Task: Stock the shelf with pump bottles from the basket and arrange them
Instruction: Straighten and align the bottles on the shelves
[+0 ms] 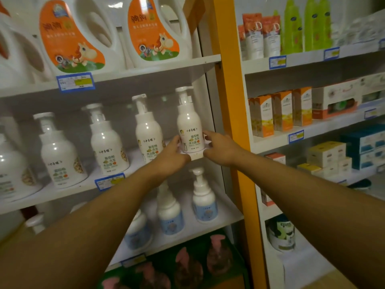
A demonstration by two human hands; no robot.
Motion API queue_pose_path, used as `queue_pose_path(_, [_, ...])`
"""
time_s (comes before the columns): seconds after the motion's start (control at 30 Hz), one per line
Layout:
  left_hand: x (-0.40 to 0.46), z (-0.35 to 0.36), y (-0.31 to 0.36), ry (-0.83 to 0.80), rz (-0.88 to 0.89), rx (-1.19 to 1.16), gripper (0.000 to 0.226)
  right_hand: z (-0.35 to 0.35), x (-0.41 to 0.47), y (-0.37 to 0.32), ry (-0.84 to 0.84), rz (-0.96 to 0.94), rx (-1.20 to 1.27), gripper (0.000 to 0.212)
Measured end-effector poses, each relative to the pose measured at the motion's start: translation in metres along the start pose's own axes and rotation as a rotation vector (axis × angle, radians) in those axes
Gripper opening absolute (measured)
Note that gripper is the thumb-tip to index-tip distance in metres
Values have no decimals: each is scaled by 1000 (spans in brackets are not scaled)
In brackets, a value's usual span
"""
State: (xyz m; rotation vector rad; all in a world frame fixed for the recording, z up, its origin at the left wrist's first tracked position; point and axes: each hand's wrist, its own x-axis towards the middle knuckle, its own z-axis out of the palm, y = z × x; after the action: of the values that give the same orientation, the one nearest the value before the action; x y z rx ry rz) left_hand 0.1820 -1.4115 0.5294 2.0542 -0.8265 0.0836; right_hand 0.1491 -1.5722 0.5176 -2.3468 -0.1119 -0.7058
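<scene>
Both hands frame a white pump bottle (189, 126) standing upright at the right end of the middle shelf (68, 189), just left of the orange upright post (235, 113). The left hand (171, 154) curls its fingers against the bottle's lower left side; the right hand (220, 149) wraps the lower right side, thumb laid across the label edge. Each hand is partly closed and grips the bottle near its base, which sits at the shelf's front edge.

Left of the held bottle, on the same shelf, stand three more upright pump bottles of the same kind: the nearest (148, 132) just beside it, the next (108, 142) farther left, the third (60, 155) beyond that. A blue price tag (109, 181) is fixed to the shelf edge below and left of the held bottle.

Above the held bottle, large white detergent jugs (152, 32) with orange labels fill the upper shelf. Below it, pump bottles with pale blue labels (205, 199) stand on the lower shelf. Right of the orange post, orange-and-white cartons (281, 111) sit on a neighbouring shelf unit.
</scene>
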Motion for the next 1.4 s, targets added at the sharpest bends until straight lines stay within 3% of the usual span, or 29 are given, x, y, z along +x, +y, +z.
queue_pose_path(0.1, [-9, 4, 0, 175, 45, -19, 63, -4, -11, 4, 279, 14, 126, 41])
queue_pose_path(0.2, [-32, 11, -9, 250, 144, -32, 56, -5, -34, 14, 376, -20, 253, 27])
queue_pose_path(0.3, [-57, 32, -34, 230, 119, -65, 48, 11, -62, 35, 305, 9, 275, 18])
queue_pose_path(0.43, [-70, 66, -80, 75, -239, -222, 52, 47, -90, 74, 159, 162, 253, 21])
queue_pose_path(0.5, [-68, 80, -100, 15, -386, -236, 60, 65, -98, 91, 73, 249, 267, 33])
queue_pose_path(0.6, [-65, 95, -119, -19, -464, -168, 73, 88, -101, 107, -118, 337, 296, 64])
queue_pose_path(0.67, [-62, 105, -122, -44, -461, -130, 79, 100, -100, 111, -174, 361, 295, 73])
queue_pose_path(0.83, [-62, 122, -114, -30, -366, -107, 75, 115, -101, 110, -200, 303, 379, 61])
queue_pose_path(1.07, [-67, 120, -115, -50, -344, -60, 76, 114, -102, 115, -228, 303, 403, 69])
queue_pose_path(1.23, [-67, 120, -122, -101, -347, 100, 71, 115, -103, 119, -245, 300, 455, 70])
queue_pose_path(1.4, [-69, 120, -124, -97, -338, 82, 65, 119, -103, 120, -232, 300, 439, 68])
